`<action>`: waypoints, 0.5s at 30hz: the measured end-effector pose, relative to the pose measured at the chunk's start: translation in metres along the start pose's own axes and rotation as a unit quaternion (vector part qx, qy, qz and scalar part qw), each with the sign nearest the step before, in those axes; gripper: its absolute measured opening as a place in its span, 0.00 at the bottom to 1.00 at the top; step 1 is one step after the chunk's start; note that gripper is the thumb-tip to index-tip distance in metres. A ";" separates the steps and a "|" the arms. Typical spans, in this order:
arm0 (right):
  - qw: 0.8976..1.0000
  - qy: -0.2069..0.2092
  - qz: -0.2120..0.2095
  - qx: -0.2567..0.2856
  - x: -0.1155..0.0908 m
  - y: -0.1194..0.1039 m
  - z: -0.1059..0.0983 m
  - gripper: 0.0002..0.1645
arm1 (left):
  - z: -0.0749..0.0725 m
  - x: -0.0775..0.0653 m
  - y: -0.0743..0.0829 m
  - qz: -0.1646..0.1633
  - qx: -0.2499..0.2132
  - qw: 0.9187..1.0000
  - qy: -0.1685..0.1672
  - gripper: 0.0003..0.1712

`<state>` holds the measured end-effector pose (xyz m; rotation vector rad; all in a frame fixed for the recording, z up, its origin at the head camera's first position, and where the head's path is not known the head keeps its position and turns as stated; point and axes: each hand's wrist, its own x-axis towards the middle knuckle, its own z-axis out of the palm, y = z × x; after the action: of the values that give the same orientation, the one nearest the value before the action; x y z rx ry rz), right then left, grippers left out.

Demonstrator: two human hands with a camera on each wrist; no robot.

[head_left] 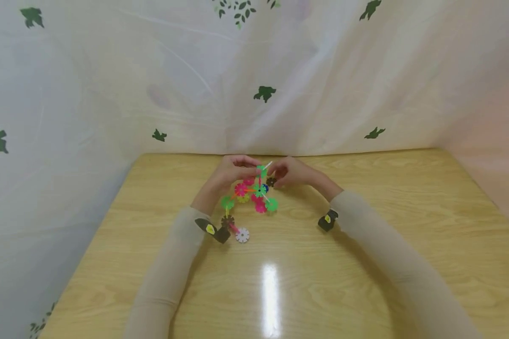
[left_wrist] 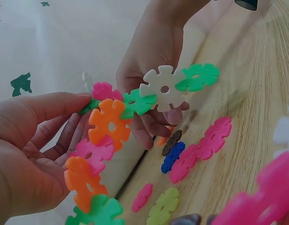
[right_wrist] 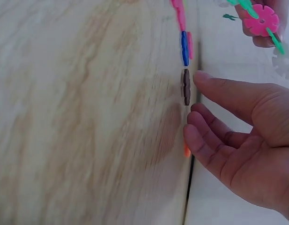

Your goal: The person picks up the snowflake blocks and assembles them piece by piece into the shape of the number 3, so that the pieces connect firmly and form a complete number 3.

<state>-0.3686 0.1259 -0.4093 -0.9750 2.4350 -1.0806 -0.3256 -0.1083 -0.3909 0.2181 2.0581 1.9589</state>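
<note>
My left hand [head_left: 234, 170] pinches a green disc of a chain of notched plastic snowflake discs, raised above the table. In the left wrist view the chain has an orange disc [left_wrist: 110, 124], a pink disc [left_wrist: 93, 154] and a white disc [left_wrist: 164, 88] with a green disc [left_wrist: 198, 77] at its end. My right hand [head_left: 294, 172] is low at the table's far edge, thumb and fingers apart. Beside it in the right wrist view lie a brown disc [right_wrist: 186, 87] and an orange disc [right_wrist: 187, 149], partly behind the fingertips.
Loose on the wooden table [head_left: 305, 263] are a blue disc [left_wrist: 173, 157], joined pink discs [left_wrist: 214, 137] and a yellow disc [left_wrist: 163, 206]. A white disc [head_left: 242, 235] hangs nearer me. Behind the far edge falls a pale curtain [head_left: 322, 113].
</note>
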 end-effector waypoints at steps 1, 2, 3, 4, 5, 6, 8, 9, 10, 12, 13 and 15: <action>1.000 -0.003 -0.002 -0.008 0.001 0.000 0.001 0.19 | 0.000 0.000 -0.001 0.002 -0.003 1.000 -0.001 0.18; 1.000 -0.006 -0.002 -0.017 0.002 0.000 0.002 0.19 | 0.000 0.000 -0.001 0.004 -0.004 1.000 -0.001 0.18; 1.000 -0.007 -0.003 -0.025 0.002 0.000 0.002 0.19 | 0.000 0.000 -0.002 0.006 -0.006 1.000 -0.001 0.17; 0.999 -0.008 -0.004 -0.032 0.003 -0.001 0.003 0.18 | 0.000 0.001 -0.002 0.009 -0.008 1.000 0.000 0.16; 0.999 -0.010 -0.005 -0.038 0.003 -0.002 0.003 0.18 | 0.001 0.001 -0.003 0.012 -0.010 1.000 0.002 0.15; 0.999 -0.011 -0.007 -0.043 0.004 -0.002 0.004 0.18 | 0.001 0.001 -0.003 0.014 -0.013 1.000 0.004 0.14; 0.999 -0.013 -0.009 -0.051 0.005 -0.004 0.004 0.17 | 0.001 0.002 -0.003 0.016 -0.017 1.000 0.007 0.12; 0.998 -0.014 -0.011 -0.053 0.005 -0.004 0.005 0.17 | 0.001 0.002 -0.003 0.016 -0.018 1.000 0.009 0.11; 0.998 -0.015 -0.013 -0.054 0.006 -0.004 0.005 0.17 | 0.001 0.002 -0.003 0.016 -0.018 1.000 0.011 0.12; 0.998 -0.017 -0.014 -0.055 0.006 -0.004 0.006 0.16 | 0.001 0.002 -0.003 0.013 -0.017 1.000 0.017 0.13; 0.998 -0.017 -0.013 -0.057 0.006 -0.004 0.006 0.15 | 0.002 0.002 -0.004 0.012 -0.016 1.000 0.020 0.14; 0.998 -0.015 -0.007 -0.060 0.006 -0.002 0.007 0.14 | 0.002 0.002 -0.004 0.010 -0.016 0.999 0.026 0.15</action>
<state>-0.3684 0.1168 -0.4121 -1.0391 2.4954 -0.9262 -0.3269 -0.1060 -0.3950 0.1835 2.0621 2.0279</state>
